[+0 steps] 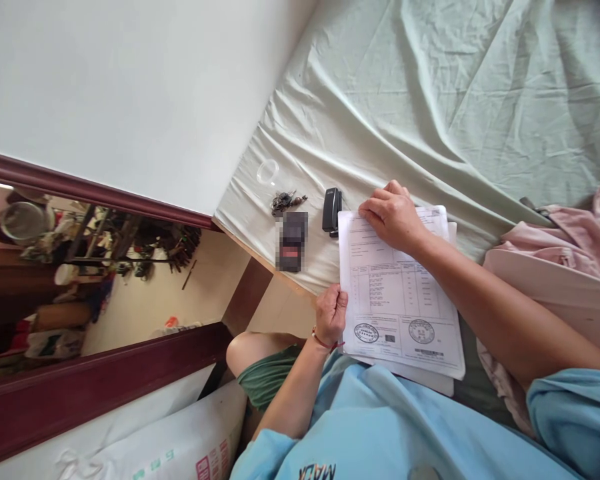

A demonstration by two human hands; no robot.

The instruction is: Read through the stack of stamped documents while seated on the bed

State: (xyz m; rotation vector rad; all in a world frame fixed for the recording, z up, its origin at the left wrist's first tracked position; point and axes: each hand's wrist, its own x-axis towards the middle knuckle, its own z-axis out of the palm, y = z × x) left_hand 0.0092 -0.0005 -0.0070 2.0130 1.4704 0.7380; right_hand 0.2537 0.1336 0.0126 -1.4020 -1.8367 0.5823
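A stack of printed papers [385,293] with round and oval stamps lies on the sheet in front of me, close to my lap. My left hand [331,313] is closed on its left edge, thumb on top. At the upper left corner, my right hand [393,213] has its fingers bent together on the sheets, with the forearm crossing their right side. Just left of that corner a black stapler [332,211] rests on the bed, apart from both hands. The lower sheets stick out a little at the right and bottom.
Left of the stapler are a bunch of keys [286,201], a blurred dark object [291,243] and a clear round plastic container [267,173]. Pink clothing [575,233] lies at the right. The bed's edge and a dark red door frame [105,190] are at the left.
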